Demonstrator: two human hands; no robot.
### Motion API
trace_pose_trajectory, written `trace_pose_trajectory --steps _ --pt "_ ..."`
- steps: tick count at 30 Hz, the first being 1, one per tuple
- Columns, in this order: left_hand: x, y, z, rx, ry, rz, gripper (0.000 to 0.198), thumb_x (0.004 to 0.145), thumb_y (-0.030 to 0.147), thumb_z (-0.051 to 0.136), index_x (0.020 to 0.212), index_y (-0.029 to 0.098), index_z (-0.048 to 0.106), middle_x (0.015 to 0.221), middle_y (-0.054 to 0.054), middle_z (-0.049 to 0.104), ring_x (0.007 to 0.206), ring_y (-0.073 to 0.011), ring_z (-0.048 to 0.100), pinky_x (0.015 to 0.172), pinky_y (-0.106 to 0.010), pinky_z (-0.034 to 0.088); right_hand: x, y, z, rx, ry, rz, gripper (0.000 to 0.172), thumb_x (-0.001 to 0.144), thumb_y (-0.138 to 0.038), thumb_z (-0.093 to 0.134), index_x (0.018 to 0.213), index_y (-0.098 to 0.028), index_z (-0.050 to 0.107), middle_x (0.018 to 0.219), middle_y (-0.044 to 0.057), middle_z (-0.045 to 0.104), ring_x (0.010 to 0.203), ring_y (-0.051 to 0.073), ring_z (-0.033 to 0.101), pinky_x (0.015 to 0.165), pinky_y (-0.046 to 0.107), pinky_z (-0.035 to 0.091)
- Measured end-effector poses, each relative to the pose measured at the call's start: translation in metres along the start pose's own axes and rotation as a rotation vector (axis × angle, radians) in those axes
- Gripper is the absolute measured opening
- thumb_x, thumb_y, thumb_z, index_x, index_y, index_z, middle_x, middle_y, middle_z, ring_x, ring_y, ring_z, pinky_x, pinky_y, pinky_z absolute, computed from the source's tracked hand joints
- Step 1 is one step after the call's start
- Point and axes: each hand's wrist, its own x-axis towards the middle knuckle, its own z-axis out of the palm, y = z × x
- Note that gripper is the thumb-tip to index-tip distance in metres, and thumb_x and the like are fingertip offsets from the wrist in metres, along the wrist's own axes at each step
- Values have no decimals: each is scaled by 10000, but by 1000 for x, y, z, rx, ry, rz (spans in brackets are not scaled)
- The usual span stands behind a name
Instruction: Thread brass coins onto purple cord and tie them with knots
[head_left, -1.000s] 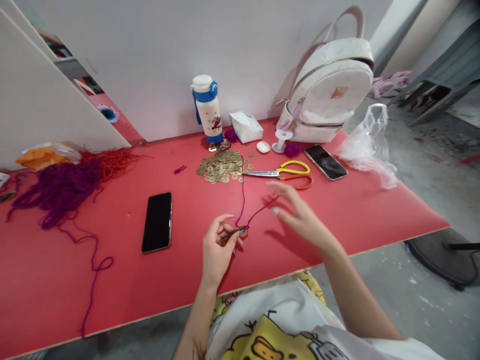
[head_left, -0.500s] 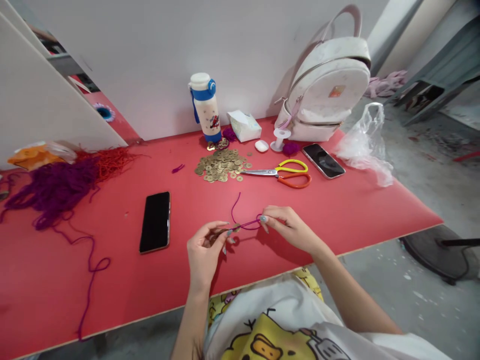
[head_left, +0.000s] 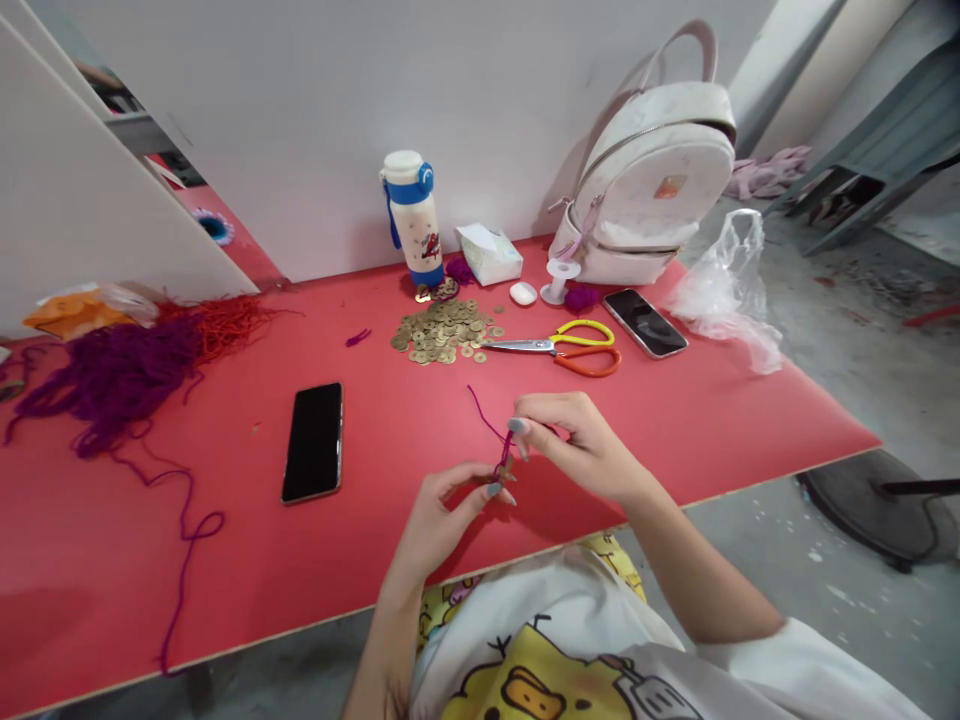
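Note:
My left hand (head_left: 457,505) is closed, thumb against fingers, on a coin with purple yarn; the coin is mostly hidden by the fingertips. Just above and to its right, my right hand (head_left: 566,440) pinches the purple yarn (head_left: 505,455), drawn short between the two hands. A loose end of that yarn curves away over the table toward the back. Beyond the hands lies a heap of brass coins with holes (head_left: 442,332). A pair of scissors (head_left: 585,340) with one yellow and one orange handle rests beside the heap, its blades pointing left.
On the red table (head_left: 390,420) a black phone (head_left: 313,442) lies to the left, and a second phone (head_left: 645,322) at the right. Tangled purple yarn (head_left: 124,375) fills the far left. A bottle (head_left: 412,220), tissue pack (head_left: 489,253), spool (head_left: 559,282) and white backpack (head_left: 649,180) stand behind.
My hands have come closer together; the left moved right and the right shifted slightly. The yarn stretch between them is shorter and steeper.

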Motion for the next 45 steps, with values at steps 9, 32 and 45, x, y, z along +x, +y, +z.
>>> trace_pose_trajectory --steps 9,32,45 --pt "-4 5 6 -217 14 -57 250 878 400 630 867 194 489 674 -48 742 551 -166 677 572 -276 549 4 12 -4 -90 104 69 414 1005 -338 431 637 -168 511 586 -19 500 542 94 422 560 234 318" --pt "6 16 30 170 43 105 309 908 317 564 685 154 702 674 -57 717 610 -146 616 634 -253 470 6 4 5 0 79 72 384 986 -315 471 641 -159 536 569 -35 470 515 76 381 523 220 299" --pt "10 3 28 -665 -266 -33 413 965 487 438 1137 135 571 715 -95 753 640 -219 730 630 -302 551 12 10 -5 37 219 22 425 992 -366 473 625 -164 543 527 -42 431 487 79 346 491 231 266"
